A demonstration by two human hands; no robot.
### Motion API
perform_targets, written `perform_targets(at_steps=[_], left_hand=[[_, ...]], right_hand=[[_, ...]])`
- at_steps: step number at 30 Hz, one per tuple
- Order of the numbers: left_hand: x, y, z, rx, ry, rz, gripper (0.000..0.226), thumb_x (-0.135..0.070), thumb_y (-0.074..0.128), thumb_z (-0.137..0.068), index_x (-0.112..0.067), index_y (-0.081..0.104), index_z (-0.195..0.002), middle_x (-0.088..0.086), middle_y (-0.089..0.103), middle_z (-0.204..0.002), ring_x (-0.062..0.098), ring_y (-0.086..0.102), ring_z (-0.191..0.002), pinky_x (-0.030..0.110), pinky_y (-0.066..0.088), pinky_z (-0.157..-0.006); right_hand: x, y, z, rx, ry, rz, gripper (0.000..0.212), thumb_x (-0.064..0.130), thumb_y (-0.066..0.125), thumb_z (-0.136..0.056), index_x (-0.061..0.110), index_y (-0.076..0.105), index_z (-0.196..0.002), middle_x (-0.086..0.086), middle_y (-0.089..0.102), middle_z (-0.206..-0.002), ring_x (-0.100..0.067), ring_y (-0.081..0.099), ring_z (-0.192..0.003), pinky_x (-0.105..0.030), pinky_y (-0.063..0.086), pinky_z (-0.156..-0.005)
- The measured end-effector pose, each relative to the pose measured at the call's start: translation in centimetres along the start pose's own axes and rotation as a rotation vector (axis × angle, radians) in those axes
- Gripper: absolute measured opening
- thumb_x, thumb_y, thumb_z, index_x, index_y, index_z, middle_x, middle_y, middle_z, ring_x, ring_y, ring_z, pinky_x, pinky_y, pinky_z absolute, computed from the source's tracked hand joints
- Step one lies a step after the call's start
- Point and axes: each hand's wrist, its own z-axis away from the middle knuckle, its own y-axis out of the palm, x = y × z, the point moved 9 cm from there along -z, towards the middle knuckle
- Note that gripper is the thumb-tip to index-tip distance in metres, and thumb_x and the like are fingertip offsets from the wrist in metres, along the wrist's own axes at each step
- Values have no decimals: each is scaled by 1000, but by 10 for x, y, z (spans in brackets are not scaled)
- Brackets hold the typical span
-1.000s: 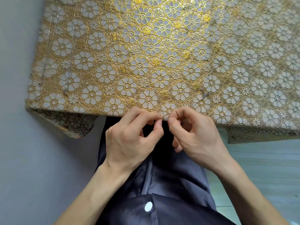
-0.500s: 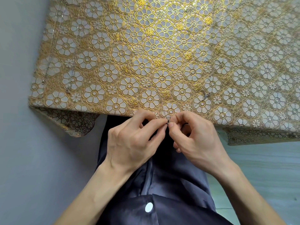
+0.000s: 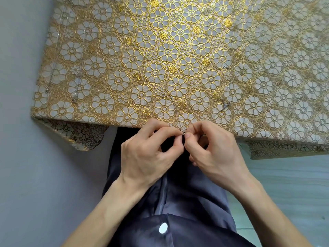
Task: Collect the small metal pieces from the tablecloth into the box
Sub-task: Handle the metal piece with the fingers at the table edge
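A gold flower-patterned tablecloth [image 3: 178,50] covers the table. At its near edge my left hand [image 3: 149,152] and my right hand [image 3: 213,150] meet fingertip to fingertip, both pinching one small metal piece [image 3: 183,133]. A thin chain [image 3: 175,111] runs from that spot up across the cloth. More small metal pieces lie on the cloth: one to the right [image 3: 225,105], one farther back [image 3: 224,67], and two at the left [image 3: 75,97] [image 3: 47,90]. No box is in view.
The cloth's corner hangs down at the lower left [image 3: 80,136]. A grey wall or floor lies to the left [image 3: 17,157]. Pale floor shows at the right [image 3: 293,184]. My dark garment [image 3: 178,202] fills the space below the hands.
Both hands have stayed at the table's near edge, with the fingertips drawn closer together around the small metal piece. The view has shifted slightly.
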Motion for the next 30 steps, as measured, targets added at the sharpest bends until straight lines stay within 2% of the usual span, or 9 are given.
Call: perform_targets(at_steps=[3,7,9,12,17,20,24,28,30], left_hand=[[2,0,-3,4,-57,32,5,-27,75,-83,-23,79,-83,-8,68,-87,7,51,-51,33,50,-46],[5,1,-10,47,-146,113,4,-28,75,-81,-25,78,-83,-9,65,-83,9,54,-52,26,48,-49],[9,5,-12,113,-229,231,5,-31,73,-80,-29,77,-83,-9,64,-83,13,57,-56,18,44,-53],[16,10,-13,194,-323,335,6,-39,70,-79,-35,75,-81,-10,65,-83,16,59,-61,16,43,-57],[18,9,-13,160,-411,411,9,-42,68,-77,-34,73,-79,-16,66,-85,8,55,-56,15,42,-57],[21,14,-10,124,-520,595,1,-37,75,-77,-37,75,-77,-16,63,-75,3,50,-51,16,41,-52],[28,27,-4,125,-721,770,2,-32,76,-74,-34,76,-76,-9,55,-53,5,42,-42,14,34,-43],[29,35,-3,107,-796,852,20,-45,75,-64,-30,76,-77,-3,52,-53,8,40,-41,15,31,-41],[27,35,-4,104,-795,847,13,-38,78,-68,-30,75,-77,-7,52,-53,8,40,-42,16,32,-42]], right_hand=[[-2,0,-1,24,78,-76,13,35,59,-88,23,59,-81,8,58,-66,-20,65,-59,-45,57,-58],[-1,2,-1,78,182,-243,11,18,61,-91,13,59,-81,-9,57,-58,-12,59,-41,-24,49,-45],[0,1,-2,85,198,-281,11,16,61,-91,13,59,-81,-7,56,-57,-10,58,-39,-21,46,-44],[0,1,-4,98,203,-313,12,16,61,-92,16,60,-81,-2,55,-55,-11,58,-40,-21,45,-45],[3,4,-5,147,271,-428,15,14,59,-98,14,59,-82,-2,57,-49,-16,56,-39,-23,47,-43],[6,7,-6,140,337,-564,13,12,58,-99,9,60,-86,4,55,-48,-12,52,-38,-22,46,-39],[10,7,-8,107,360,-643,14,11,57,-99,10,60,-85,9,52,-49,-9,51,-38,-22,47,-37],[11,7,-13,72,369,-664,16,10,57,-99,12,59,-83,8,52,-51,-10,51,-39,-23,47,-37],[10,5,-14,58,374,-659,15,10,58,-97,12,60,-83,8,52,-51,-10,51,-39,-24,47,-37]])
